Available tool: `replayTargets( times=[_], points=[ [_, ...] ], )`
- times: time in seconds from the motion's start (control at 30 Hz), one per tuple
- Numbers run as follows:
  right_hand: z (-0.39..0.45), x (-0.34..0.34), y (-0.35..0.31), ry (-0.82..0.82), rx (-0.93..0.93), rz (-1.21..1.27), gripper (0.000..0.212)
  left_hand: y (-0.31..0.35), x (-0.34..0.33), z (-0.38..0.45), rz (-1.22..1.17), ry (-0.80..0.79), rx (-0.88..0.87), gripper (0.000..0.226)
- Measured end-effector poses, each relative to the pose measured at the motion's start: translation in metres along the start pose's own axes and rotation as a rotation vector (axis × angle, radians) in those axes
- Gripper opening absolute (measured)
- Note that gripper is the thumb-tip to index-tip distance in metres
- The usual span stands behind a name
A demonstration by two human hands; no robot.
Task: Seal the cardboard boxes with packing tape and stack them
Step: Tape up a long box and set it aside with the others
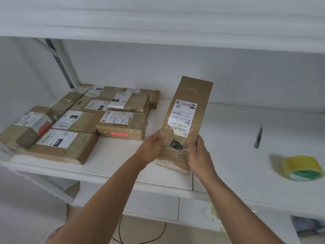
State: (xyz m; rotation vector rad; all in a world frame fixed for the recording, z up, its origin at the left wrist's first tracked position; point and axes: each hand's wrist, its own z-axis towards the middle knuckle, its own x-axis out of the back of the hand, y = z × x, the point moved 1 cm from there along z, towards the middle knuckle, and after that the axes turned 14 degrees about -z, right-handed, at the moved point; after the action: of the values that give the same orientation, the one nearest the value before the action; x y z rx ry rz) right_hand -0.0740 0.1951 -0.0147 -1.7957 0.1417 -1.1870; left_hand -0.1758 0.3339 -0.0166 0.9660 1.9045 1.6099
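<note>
Fingers of the left hand [154, 144] and right hand [197, 152] are gripping the near end of the taped box [188, 118], tilting it above the shelf [228, 147]; I'd be supporting underneath while carrying it to the stacked boxes [84, 118].

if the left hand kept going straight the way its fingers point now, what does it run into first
The left hand already grips the tall taped brown cardboard box with the white shipping label; its fingers point up and right into that box. Nothing lies between, so it meets the box itself first. Beyond it, depth is unclear.
</note>
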Motion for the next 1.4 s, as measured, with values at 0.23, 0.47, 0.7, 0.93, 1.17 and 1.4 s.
replayTargets(
  times=[0.23,0.47,0.7,0.93,1.17,1.4],
  points=[
    [0.000,-0.007,-0.015,0.051,-0.004,-0.088,0.038,-0.008,0.007,0.000,-0.082,0.064,-0.028,0.040],
    [0.016,-0.007,-0.027,0.023,0.016,-0.083,0.040,-0.004,0.013,0.006,-0.208,0.156,-0.005,0.036],
    [0.046,-0.013,-0.029,-0.067,-0.108,0.236,0.031,0.015,0.022,0.022,-0.125,0.188,0.095,0.049],
    [0.093,-0.016,-0.034,-0.057,-0.264,0.245,0.035,0.023,0.016,0.038,-0.171,0.033,0.099,0.030],
    [0.136,-0.024,-0.042,-0.014,-0.252,0.185,0.037,0.021,0.035,0.060,-0.061,-0.126,0.071,0.070],
    [0.159,-0.040,-0.057,0.004,-0.250,0.139,0.043,0.028,0.045,0.073,0.147,-0.073,-0.057,0.065]
  ],
)
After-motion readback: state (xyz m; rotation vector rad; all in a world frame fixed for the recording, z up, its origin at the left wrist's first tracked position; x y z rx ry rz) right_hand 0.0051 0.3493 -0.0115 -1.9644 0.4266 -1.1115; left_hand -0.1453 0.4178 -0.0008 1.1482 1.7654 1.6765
